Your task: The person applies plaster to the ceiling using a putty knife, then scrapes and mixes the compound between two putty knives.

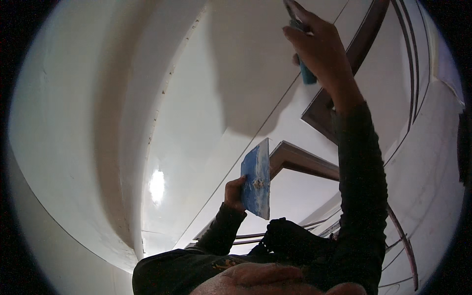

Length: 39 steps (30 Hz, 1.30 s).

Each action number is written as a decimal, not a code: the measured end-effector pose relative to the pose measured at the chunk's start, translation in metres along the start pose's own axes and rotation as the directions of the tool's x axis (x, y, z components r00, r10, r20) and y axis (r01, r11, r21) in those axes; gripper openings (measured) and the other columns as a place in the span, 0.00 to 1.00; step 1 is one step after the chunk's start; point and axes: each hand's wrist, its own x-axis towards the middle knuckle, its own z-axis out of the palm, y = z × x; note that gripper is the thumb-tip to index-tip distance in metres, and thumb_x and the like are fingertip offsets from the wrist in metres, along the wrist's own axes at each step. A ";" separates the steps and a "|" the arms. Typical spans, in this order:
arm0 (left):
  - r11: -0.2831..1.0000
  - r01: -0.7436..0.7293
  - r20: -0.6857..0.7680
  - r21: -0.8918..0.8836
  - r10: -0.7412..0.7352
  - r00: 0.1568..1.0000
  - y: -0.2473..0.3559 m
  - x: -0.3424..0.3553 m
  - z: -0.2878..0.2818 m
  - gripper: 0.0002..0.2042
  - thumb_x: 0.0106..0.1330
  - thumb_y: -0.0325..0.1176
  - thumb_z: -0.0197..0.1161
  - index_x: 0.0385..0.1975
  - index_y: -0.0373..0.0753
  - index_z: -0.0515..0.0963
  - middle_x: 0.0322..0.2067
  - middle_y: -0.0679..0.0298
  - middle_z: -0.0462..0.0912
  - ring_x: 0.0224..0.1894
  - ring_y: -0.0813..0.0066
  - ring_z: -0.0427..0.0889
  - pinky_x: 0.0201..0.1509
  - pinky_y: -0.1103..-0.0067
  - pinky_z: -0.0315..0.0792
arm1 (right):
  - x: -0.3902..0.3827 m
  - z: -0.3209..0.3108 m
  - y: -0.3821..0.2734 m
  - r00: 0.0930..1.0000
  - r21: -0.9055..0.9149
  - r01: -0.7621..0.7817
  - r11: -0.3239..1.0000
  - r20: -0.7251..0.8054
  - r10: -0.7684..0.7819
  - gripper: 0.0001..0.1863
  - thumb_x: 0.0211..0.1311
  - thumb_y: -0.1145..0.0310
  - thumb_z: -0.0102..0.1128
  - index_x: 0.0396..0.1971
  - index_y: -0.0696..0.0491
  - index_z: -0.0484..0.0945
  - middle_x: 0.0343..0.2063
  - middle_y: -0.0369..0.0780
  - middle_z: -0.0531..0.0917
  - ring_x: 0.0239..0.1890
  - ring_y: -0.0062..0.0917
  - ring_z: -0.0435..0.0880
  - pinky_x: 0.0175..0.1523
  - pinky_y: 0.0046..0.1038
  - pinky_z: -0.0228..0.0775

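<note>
My right hand (324, 56) is raised high at the upper right, its fingers closed round the teal handle (308, 74) of a slim hand tool that looks like a putty knife. The tool's working end is mostly hidden by my fingers and the top edge. Lower, near the middle, my left hand (235, 194) grips a blue flat board (256, 179), streaked with white filler and carrying a small lump on its face. The board is tilted nearly upright. Behind both hands spreads a smooth white panelled surface (191, 128), with the shadow of my right arm across it.
A seam with brownish specks (163, 92) curves down the white surface at left. Thin dark joint lines cross the panels. Brown frame pieces (309, 164) stand behind my arms at right. A bright reflection (157, 187) shows low on the left.
</note>
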 end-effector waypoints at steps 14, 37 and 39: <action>0.954 -0.195 0.255 -0.227 0.251 0.934 0.009 0.017 0.132 0.28 0.61 0.37 0.58 0.55 0.26 0.56 0.50 0.45 0.68 0.51 0.51 0.73 0.54 0.59 0.70 | -0.082 -0.004 0.063 0.970 0.610 -0.182 0.771 0.242 0.038 0.26 0.63 0.56 0.49 0.54 0.59 0.67 0.23 0.39 0.76 0.17 0.16 0.72 0.21 0.19 0.67; 0.910 -0.310 0.160 -0.275 0.361 0.919 -0.003 0.057 0.169 0.14 0.66 0.33 0.49 0.46 0.29 0.67 0.43 0.50 0.76 0.43 0.62 0.79 0.47 0.69 0.76 | -0.177 -0.018 0.093 0.981 -0.050 -0.004 0.999 0.195 0.014 0.24 0.59 0.74 0.49 0.57 0.56 0.65 0.31 0.37 0.75 0.29 0.17 0.73 0.31 0.19 0.68; 0.906 -0.332 0.169 -0.264 0.382 0.908 0.003 0.048 0.153 0.14 0.67 0.33 0.49 0.45 0.30 0.68 0.42 0.52 0.77 0.42 0.63 0.79 0.46 0.69 0.77 | -0.157 -0.019 0.078 0.975 -0.061 -0.211 0.976 0.062 0.215 0.23 0.61 0.71 0.49 0.58 0.55 0.65 0.29 0.37 0.74 0.25 0.17 0.72 0.31 0.19 0.68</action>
